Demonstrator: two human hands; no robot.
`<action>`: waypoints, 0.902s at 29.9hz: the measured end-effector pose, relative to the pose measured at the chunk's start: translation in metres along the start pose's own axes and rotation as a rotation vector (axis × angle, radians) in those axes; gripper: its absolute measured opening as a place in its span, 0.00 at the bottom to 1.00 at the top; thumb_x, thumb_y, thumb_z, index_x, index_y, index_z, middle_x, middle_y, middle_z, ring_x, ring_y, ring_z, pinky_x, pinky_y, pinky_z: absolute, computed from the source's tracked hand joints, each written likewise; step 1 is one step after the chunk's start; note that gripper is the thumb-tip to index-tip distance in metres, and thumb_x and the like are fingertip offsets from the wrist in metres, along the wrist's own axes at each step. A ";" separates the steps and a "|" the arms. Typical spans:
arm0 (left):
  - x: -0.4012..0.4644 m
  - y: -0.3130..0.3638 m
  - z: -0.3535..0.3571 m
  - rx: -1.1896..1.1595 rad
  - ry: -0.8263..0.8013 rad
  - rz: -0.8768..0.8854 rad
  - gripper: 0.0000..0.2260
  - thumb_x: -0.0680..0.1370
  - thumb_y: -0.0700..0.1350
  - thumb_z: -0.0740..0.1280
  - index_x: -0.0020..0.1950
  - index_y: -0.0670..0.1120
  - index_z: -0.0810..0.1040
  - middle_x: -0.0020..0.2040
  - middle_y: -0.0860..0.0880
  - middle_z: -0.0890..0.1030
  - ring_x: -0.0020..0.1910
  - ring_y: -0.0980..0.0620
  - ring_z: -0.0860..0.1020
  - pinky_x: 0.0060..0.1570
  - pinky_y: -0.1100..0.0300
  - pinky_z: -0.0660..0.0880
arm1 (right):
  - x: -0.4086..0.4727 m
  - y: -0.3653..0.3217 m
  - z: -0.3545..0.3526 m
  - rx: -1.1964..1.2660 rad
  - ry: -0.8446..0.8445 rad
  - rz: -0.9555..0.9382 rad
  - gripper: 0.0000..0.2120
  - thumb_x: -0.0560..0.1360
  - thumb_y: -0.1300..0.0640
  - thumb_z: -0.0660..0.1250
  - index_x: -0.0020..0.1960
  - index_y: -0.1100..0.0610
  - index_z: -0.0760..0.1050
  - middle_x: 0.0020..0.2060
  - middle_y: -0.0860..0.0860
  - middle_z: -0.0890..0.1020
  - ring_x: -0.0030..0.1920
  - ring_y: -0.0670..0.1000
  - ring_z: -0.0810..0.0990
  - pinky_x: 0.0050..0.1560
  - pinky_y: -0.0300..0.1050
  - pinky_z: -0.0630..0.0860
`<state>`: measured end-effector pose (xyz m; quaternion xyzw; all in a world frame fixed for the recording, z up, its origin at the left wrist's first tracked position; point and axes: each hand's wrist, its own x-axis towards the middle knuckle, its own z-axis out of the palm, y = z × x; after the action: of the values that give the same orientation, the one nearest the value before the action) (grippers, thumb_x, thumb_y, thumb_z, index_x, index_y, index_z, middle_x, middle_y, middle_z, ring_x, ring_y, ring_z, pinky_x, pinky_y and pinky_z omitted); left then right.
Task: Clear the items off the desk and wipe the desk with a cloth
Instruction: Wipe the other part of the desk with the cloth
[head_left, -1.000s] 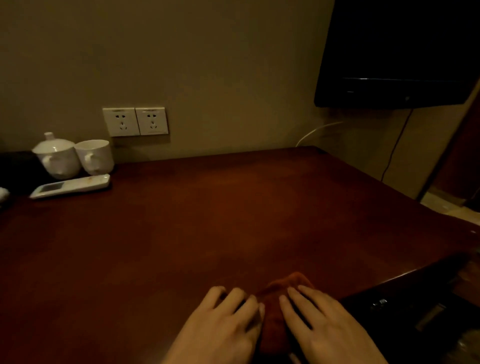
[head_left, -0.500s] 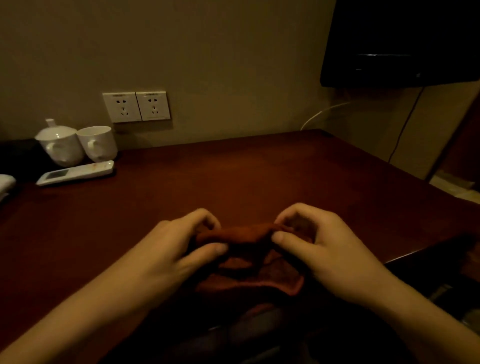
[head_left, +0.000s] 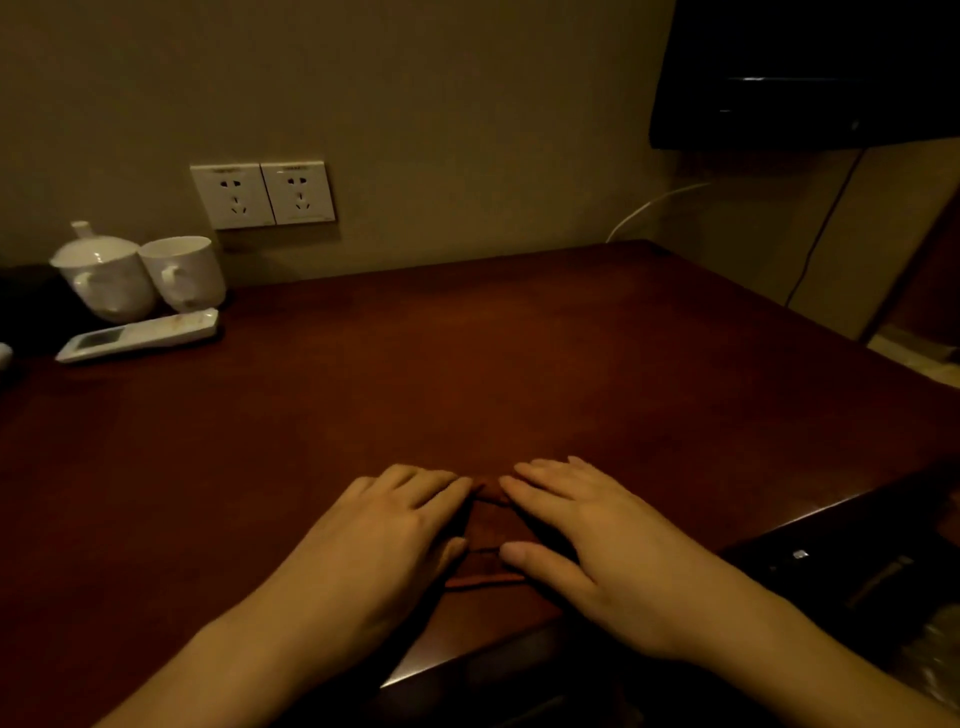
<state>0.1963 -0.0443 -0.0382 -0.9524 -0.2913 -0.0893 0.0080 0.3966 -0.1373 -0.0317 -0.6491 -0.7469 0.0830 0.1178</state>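
A dark red cloth (head_left: 491, 535) lies folded and flat on the dark wooden desk (head_left: 467, 374), close to the near edge. My left hand (head_left: 384, 530) presses on its left part with straight fingers. My right hand (head_left: 587, 535) presses on its right part the same way, so most of the cloth is hidden under both palms. At the desk's far left stand a white lidded cup (head_left: 104, 278) and a white open cup (head_left: 182, 273), with a white remote control (head_left: 137, 335) lying in front of them.
Two white wall sockets (head_left: 262, 195) sit above the desk's back edge. A black wall-mounted screen (head_left: 805, 73) hangs at the upper right, with cables running down behind the desk. A dark drawer front (head_left: 841, 561) shows below the right front edge.
Half a second ago both hands pinched the cloth and lifted a fold. Now the cloth lies flat and both hands press on it with straight fingers.
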 end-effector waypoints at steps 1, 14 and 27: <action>-0.002 0.001 0.002 -0.029 0.012 -0.012 0.20 0.76 0.59 0.54 0.64 0.56 0.71 0.57 0.59 0.78 0.52 0.58 0.76 0.41 0.62 0.74 | 0.000 0.001 0.003 -0.009 0.009 -0.010 0.30 0.78 0.36 0.51 0.77 0.42 0.52 0.77 0.40 0.54 0.75 0.39 0.48 0.72 0.34 0.39; 0.039 0.035 -0.013 -0.256 0.166 0.093 0.14 0.78 0.58 0.50 0.58 0.56 0.70 0.52 0.59 0.69 0.50 0.59 0.66 0.47 0.60 0.71 | 0.000 0.028 -0.006 0.138 0.378 -0.081 0.11 0.79 0.50 0.62 0.60 0.45 0.76 0.49 0.37 0.71 0.52 0.40 0.73 0.50 0.36 0.71; 0.194 0.127 0.012 -0.437 0.239 0.253 0.08 0.79 0.46 0.62 0.56 0.45 0.69 0.50 0.47 0.71 0.47 0.48 0.71 0.44 0.54 0.70 | -0.037 0.144 -0.059 -0.083 0.530 0.310 0.14 0.72 0.63 0.70 0.57 0.55 0.80 0.47 0.49 0.76 0.47 0.50 0.76 0.44 0.41 0.71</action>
<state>0.4268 -0.0414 -0.0114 -0.9432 -0.1408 -0.2597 -0.1521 0.5552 -0.1547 -0.0173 -0.7585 -0.5851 -0.1029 0.2678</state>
